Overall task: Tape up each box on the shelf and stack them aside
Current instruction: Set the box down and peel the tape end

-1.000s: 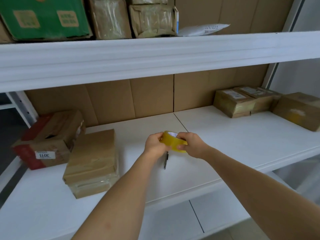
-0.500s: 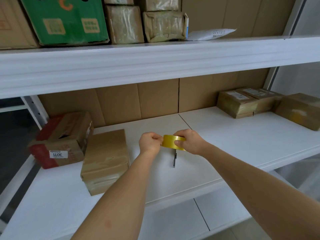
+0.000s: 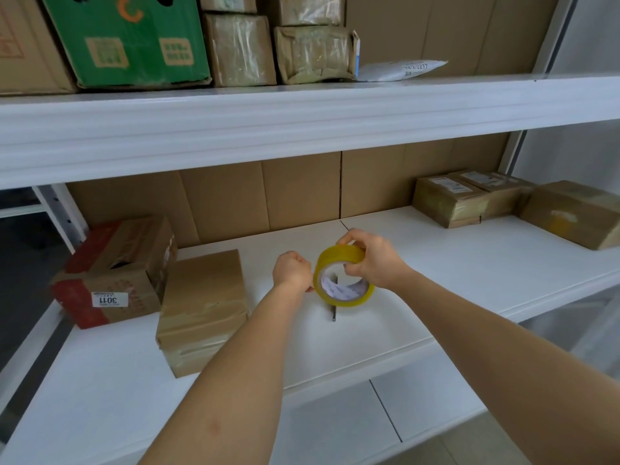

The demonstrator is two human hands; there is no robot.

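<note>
My right hand (image 3: 374, 258) grips a yellow tape roll (image 3: 342, 278) by its upper rim, held above the middle of the white shelf (image 3: 436, 263). My left hand (image 3: 291, 271) is curled at the roll's left edge and pinches it there; the tape end itself is not visible. A plain brown box (image 3: 203, 307) lies on the shelf to the left. Behind it sits a red and brown box (image 3: 114, 270) with a label and a gap in its top. Three taped brown boxes (image 3: 448, 201) stand at the right.
A thin dark pen-like tool (image 3: 333, 312) lies on the shelf under the roll. The upper shelf (image 3: 302, 119) overhangs, carrying a green box (image 3: 127, 38), wrapped parcels and a white mailer. A lower shelf shows below.
The roll has been turned so its open core faces me and lifted slightly. The view has shifted left and up. Both hands stay on the roll.
</note>
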